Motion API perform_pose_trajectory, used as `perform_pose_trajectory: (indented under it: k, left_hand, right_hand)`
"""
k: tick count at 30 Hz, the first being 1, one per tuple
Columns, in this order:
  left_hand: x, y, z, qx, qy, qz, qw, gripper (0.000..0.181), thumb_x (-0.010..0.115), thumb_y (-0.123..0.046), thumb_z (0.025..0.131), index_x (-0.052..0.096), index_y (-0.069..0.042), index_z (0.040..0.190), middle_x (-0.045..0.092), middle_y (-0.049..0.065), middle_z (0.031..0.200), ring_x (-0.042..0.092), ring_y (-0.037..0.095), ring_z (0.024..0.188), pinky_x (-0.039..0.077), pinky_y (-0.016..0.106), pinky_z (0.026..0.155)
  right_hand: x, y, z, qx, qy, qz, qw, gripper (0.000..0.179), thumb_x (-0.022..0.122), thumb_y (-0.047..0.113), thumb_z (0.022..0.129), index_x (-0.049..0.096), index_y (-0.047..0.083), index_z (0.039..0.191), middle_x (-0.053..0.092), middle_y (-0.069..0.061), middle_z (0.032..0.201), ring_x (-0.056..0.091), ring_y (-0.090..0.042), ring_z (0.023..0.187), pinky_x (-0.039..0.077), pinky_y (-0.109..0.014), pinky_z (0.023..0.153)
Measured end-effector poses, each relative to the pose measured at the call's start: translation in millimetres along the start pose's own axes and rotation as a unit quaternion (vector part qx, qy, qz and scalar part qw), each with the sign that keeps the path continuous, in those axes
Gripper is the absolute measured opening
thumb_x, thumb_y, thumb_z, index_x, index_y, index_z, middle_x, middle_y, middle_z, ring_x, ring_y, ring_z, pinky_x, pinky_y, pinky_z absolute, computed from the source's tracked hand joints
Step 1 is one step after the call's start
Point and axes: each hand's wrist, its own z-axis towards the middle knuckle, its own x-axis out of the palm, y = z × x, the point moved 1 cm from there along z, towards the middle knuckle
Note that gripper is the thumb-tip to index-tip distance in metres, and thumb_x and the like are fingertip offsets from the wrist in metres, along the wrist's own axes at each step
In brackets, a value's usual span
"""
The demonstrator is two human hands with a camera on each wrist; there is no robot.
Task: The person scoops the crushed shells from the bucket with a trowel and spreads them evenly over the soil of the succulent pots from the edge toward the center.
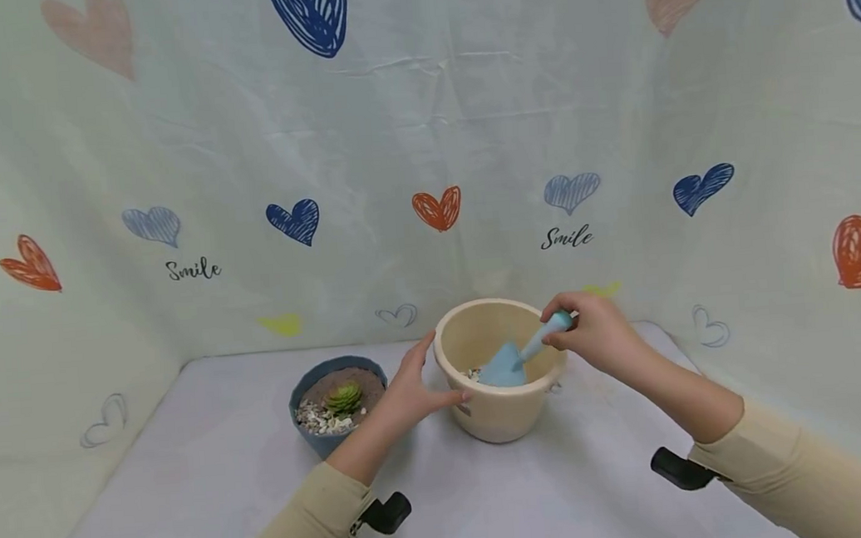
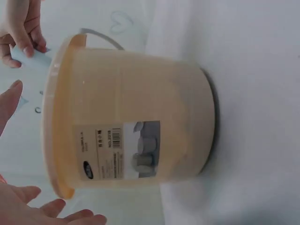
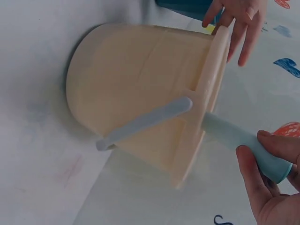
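A cream plastic bucket (image 1: 497, 418) stands upright on the table, with some pebbles (image 1: 474, 374) at its bottom. My left hand (image 1: 412, 394) is at the bucket's left side by the rim, fingers and thumb spread rather than wrapped round it. The left wrist view shows a printed label (image 2: 117, 152) on the bucket's wall. At the right, my right hand (image 1: 592, 330) pinches the handle end of a light blue hand trowel (image 1: 505, 367). The trowel tilts down into the bucket, blade lowest; in the right wrist view its handle (image 3: 229, 136) crosses the rim.
Left of the bucket is a blue-grey plant pot (image 1: 327, 445) holding soil, pale pebbles and a green succulent (image 1: 344, 398). The bucket's grey handle (image 3: 145, 123) hangs down its side. A curtain (image 1: 360, 124) printed with hearts hangs behind the white table (image 1: 213, 484).
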Motion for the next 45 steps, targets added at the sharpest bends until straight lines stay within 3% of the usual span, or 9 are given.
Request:
perform_pose_trajectory:
  k: [5,9,15,23,30,36,45]
  left_hand:
    - [4.4,6.3,16.2,-0.033,0.003,-0.013,0.9994,0.105,0.085,-0.027,0.075,0.021,-0.005,0.155,0.022,0.023,0.156,0.025,0.044,0.14,0.028,0.061,0.108]
    - [6.4,11.2,23.2,-0.045,0.006,-0.028,0.9986,0.107,0.087,-0.026,0.074,0.021,-0.009,0.156,0.024,0.02,0.157,0.027,0.043,0.14,0.028,0.061,0.107]
    - [10.7,13.8,28.4,-0.019,0.026,-0.079,0.9964,0.107,0.086,-0.019,0.076,0.017,-0.014,0.157,0.024,0.014,0.158,0.034,0.042,0.137,0.033,0.06,0.105]
    - [11.0,19.1,26.4,-0.002,0.035,-0.119,0.9923,0.106,0.083,-0.017,0.079,0.013,-0.018,0.158,0.027,0.015,0.156,0.039,0.045,0.132,0.037,0.058,0.102]
    - [12.8,22.3,23.8,-0.013,0.028,-0.145,0.9889,0.107,0.083,-0.017,0.079,0.012,-0.021,0.158,0.027,0.013,0.155,0.038,0.044,0.134,0.035,0.059,0.104]
    - [18.4,19.1,26.5,-0.027,0.035,-0.161,0.9859,0.11,0.084,-0.017,0.078,0.009,-0.021,0.159,0.026,0.014,0.155,0.037,0.044,0.134,0.033,0.06,0.105]
    - [14.1,17.8,26.1,-0.031,0.035,-0.157,0.9864,0.11,0.083,-0.015,0.079,0.008,-0.017,0.158,0.028,0.013,0.155,0.038,0.042,0.134,0.033,0.057,0.106]
  right_hand:
    - [14.8,-5.4,12.0,0.019,0.037,-0.007,0.9991,0.021,0.076,-0.004,0.078,0.066,-0.004,0.096,0.064,-0.012,0.085,0.062,-0.017,0.066,0.053,-0.029,0.058]
    - [23.8,-10.1,18.1,0.031,0.053,-0.028,0.9977,0.02,0.076,-0.005,0.077,0.066,-0.003,0.094,0.064,-0.011,0.082,0.06,-0.017,0.065,0.052,-0.028,0.057]
    - [32.5,-18.9,21.3,0.033,0.064,-0.031,0.9969,0.019,0.075,-0.007,0.078,0.065,-0.003,0.093,0.064,-0.013,0.088,0.06,-0.019,0.068,0.053,-0.029,0.058]
    - [41.9,-22.7,18.8,-0.027,0.075,-0.028,0.9964,0.018,0.079,-0.007,0.074,0.066,0.001,0.084,0.062,-0.007,0.08,0.053,-0.019,0.069,0.049,-0.03,0.058]
    - [41.5,-25.6,17.5,-0.041,0.086,-0.018,0.9953,0.018,0.078,-0.007,0.074,0.065,0.002,0.084,0.063,-0.005,0.079,0.056,-0.017,0.067,0.05,-0.029,0.057]
    - [35.9,-30.2,17.3,-0.027,0.093,-0.006,0.9953,0.018,0.078,-0.007,0.075,0.065,0.002,0.084,0.063,-0.005,0.077,0.059,-0.016,0.066,0.051,-0.029,0.057]
    - [36.9,-34.8,29.3,0.018,0.113,0.037,0.9928,0.016,0.076,-0.005,0.079,0.064,0.001,0.089,0.063,-0.009,0.08,0.061,-0.018,0.069,0.054,-0.032,0.061]
